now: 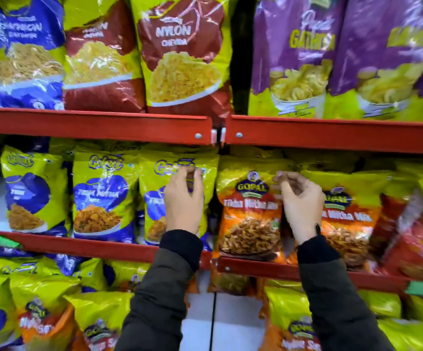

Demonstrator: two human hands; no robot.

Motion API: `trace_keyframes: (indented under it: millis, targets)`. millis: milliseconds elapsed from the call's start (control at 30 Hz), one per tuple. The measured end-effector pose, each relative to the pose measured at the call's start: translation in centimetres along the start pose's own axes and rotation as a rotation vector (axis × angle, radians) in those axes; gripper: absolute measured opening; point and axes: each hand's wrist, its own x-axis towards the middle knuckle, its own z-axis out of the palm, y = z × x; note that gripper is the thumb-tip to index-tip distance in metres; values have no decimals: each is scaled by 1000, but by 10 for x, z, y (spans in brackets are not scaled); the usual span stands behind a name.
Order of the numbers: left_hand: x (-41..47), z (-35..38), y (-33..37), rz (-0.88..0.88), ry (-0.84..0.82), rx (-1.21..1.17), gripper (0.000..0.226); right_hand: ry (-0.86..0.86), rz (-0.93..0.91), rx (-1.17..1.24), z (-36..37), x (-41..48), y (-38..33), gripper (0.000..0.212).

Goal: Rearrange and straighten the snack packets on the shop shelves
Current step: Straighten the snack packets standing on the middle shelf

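Note:
On the middle shelf (119, 247) stands a row of snack packets. My left hand (183, 201) is raised in front of a yellow and blue packet (154, 188), its fingertips pinched on the packet's upper part. Just right of the shelf joint stands an orange packet (249, 219). My right hand (300, 201) pinches that packet's top right edge. A second orange packet (349, 214) leans behind my right hand, partly hidden by it. Both sleeves are dark.
Two more yellow and blue packets (101, 193) stand to the left, and red packets (417, 236) lean at the right. The upper shelf (94, 125) holds large maroon, blue and purple bags. Below, the lowest shelf carries jumbled packets (53, 300).

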Motion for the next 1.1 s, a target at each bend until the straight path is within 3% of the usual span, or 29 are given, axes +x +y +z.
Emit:
trace_keyframes:
  millis: [100,300,467,533,700,800,933,1100]
  targets:
    - [-29,44,30,2,-76,-72,22,101,-91,-173,-49,7,5,14]
    - [-67,111,74,-9,-263,-137,25,173,-98,-352,-134,22,23,18]
    - [-77,154,85,-75,-428,130,44,165,113,-506,-169,40,52,43]
    - [-80,166,88,-115,-434,129,48,144,186,-423,-174,47,63,41]
    - [-82,184,87,-287,-379,-196,37,193,264,-82,-176,66,82,27]
    - [-82,190,85,-301,-342,-199,42,213,239,-116,-176,74,89,27]
    - [-74,198,82,-276,-375,-37,44,218,240,-240,-175,83,93,41]
    - [-68,204,85,-348,-468,118,45,191,275,-354,-169,83,92,34]
